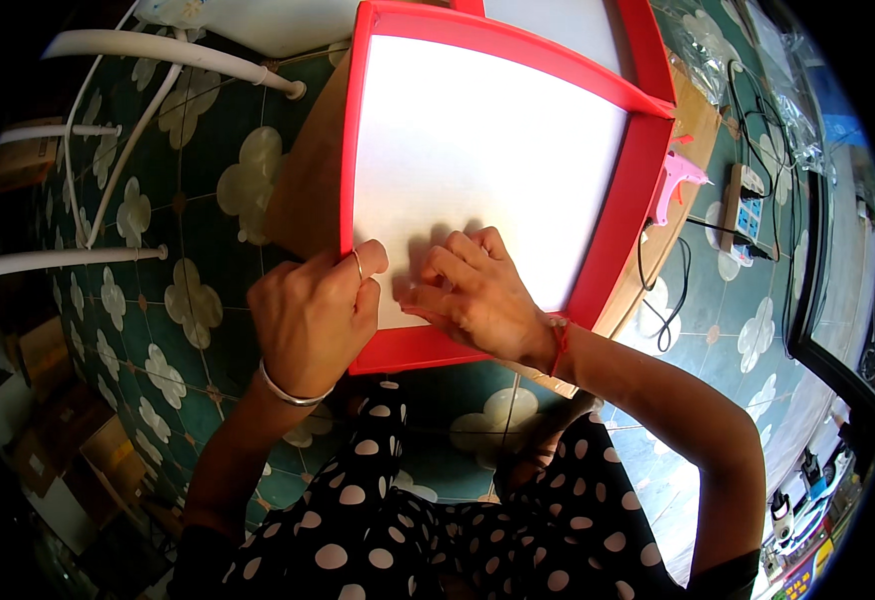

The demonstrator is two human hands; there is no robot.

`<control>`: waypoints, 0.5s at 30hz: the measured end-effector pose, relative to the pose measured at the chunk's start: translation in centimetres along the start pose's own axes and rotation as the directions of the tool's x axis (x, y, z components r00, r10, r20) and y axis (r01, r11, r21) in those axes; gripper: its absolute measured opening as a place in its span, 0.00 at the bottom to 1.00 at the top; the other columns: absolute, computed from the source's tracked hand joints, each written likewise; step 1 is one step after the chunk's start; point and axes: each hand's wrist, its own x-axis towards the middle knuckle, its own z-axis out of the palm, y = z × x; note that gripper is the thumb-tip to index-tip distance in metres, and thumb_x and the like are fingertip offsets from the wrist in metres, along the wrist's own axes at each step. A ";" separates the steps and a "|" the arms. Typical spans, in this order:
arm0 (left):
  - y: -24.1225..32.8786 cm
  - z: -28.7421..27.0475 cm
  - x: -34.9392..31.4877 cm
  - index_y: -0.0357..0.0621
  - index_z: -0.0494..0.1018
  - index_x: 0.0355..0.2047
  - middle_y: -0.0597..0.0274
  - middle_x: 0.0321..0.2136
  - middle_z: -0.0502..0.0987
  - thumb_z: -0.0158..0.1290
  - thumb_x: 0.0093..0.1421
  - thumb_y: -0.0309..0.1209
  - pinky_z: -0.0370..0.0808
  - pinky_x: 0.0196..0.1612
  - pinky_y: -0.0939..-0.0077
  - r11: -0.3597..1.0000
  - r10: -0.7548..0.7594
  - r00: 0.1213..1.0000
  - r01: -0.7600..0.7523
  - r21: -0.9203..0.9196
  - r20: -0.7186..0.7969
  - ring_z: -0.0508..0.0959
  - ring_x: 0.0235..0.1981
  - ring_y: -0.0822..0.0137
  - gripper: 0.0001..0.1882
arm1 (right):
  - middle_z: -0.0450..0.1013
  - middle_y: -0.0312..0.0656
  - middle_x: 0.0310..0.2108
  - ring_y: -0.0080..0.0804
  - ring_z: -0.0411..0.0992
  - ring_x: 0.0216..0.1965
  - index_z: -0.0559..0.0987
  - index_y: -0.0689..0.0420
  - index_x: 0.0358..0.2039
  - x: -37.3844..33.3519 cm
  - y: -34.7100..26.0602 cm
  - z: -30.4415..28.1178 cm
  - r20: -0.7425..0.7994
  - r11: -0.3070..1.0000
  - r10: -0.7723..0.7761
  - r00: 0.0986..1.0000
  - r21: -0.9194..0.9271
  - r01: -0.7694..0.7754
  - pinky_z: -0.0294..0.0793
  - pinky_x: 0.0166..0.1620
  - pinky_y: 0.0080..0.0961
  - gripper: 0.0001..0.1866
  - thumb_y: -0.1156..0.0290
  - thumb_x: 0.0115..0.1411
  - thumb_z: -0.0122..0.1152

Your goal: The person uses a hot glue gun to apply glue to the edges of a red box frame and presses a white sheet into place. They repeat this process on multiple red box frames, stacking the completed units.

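A shallow box (622, 215) with red walls and a bright white bottom lies in front of me, slightly turned. My left hand (316, 310), with a ring and a silver bangle, is closed over the box's left wall near the close corner. Inside the box, my right hand (473, 295) is low over the white bottom near that same corner. Its fingers are curled in together, thumb toward the left hand. Whatever the right fingers may hold is hidden. A red string circles the right wrist.
A second red-walled box (648, 50) adjoins at the far side. Brown board (618, 300) shows under the boxes. To the right are a pink glue gun (676, 185), a power strip (743, 210) and cables on green flowered tiles. White metal legs (158, 55) stand at the left.
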 end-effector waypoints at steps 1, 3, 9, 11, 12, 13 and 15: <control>-0.1 0.0 0.0 0.49 0.74 0.28 0.57 0.19 0.75 0.53 0.45 0.21 0.70 0.23 0.66 1.000 -0.002 1.000 0.002 0.003 0.004 0.74 0.17 0.54 0.09 | 0.64 0.32 0.34 0.27 0.63 0.41 0.77 0.48 0.32 0.0 0.1 0.0 0.002 1.000 -0.002 1.000 0.003 0.002 0.59 0.41 0.28 0.10 0.69 0.46 0.61; -0.1 0.1 0.1 0.49 0.74 0.28 0.57 0.19 0.75 0.53 0.45 0.21 0.70 0.23 0.67 1.000 0.005 1.000 -0.005 0.005 -0.005 0.74 0.18 0.54 0.09 | 0.65 0.33 0.35 0.28 0.64 0.42 0.77 0.49 0.31 0.0 0.3 0.2 -0.026 1.000 -0.028 0.999 0.002 0.028 0.60 0.42 0.28 0.09 0.69 0.46 0.60; -0.4 0.2 0.1 0.49 0.74 0.28 0.58 0.19 0.75 0.53 0.45 0.21 0.70 0.23 0.67 1.000 -0.005 1.000 0.004 -0.008 -0.007 0.74 0.18 0.55 0.09 | 0.68 0.35 0.37 0.30 0.65 0.42 0.76 0.53 0.31 -0.5 0.5 0.7 0.008 0.999 -0.040 0.999 0.017 0.040 0.61 0.43 0.27 0.08 0.69 0.48 0.61; -0.7 0.2 0.1 0.49 0.74 0.28 0.58 0.19 0.75 0.53 0.45 0.21 0.70 0.23 0.67 1.000 -0.004 1.000 0.003 -0.030 -0.029 0.75 0.18 0.55 0.09 | 0.68 0.36 0.34 0.32 0.65 0.40 0.74 0.54 0.30 -0.8 -0.2 -0.2 0.036 0.994 0.041 0.999 0.099 -0.045 0.61 0.42 0.27 0.08 0.69 0.49 0.61; -0.8 0.6 0.2 0.49 0.74 0.28 0.58 0.19 0.75 0.53 0.45 0.21 0.70 0.22 0.67 0.998 0.005 0.999 -0.007 -0.055 -0.041 0.75 0.18 0.55 0.09 | 0.67 0.36 0.33 0.32 0.65 0.38 0.74 0.55 0.30 -1.4 -0.6 -1.1 0.069 0.984 0.080 0.994 0.157 -0.090 0.61 0.41 0.28 0.07 0.70 0.49 0.61; -1.0 0.7 0.1 0.49 0.74 0.28 0.58 0.19 0.75 0.53 0.45 0.21 0.69 0.22 0.67 0.998 0.003 0.999 -0.007 -0.067 -0.053 0.75 0.18 0.55 0.09 | 0.67 0.37 0.32 0.33 0.65 0.36 0.73 0.55 0.29 -1.8 -1.3 -2.0 0.102 0.966 0.105 0.989 0.225 -0.126 0.61 0.40 0.28 0.07 0.70 0.50 0.61; -1.4 0.6 0.1 0.49 0.74 0.28 0.59 0.18 0.75 0.53 0.45 0.21 0.69 0.22 0.67 0.999 -0.013 0.998 0.011 -0.042 -0.055 0.75 0.18 0.55 0.09 | 0.66 0.37 0.30 0.34 0.65 0.33 0.71 0.55 0.28 -2.9 -2.8 -3.5 0.146 0.932 0.113 0.983 0.327 -0.155 0.62 0.38 0.28 0.07 0.70 0.51 0.60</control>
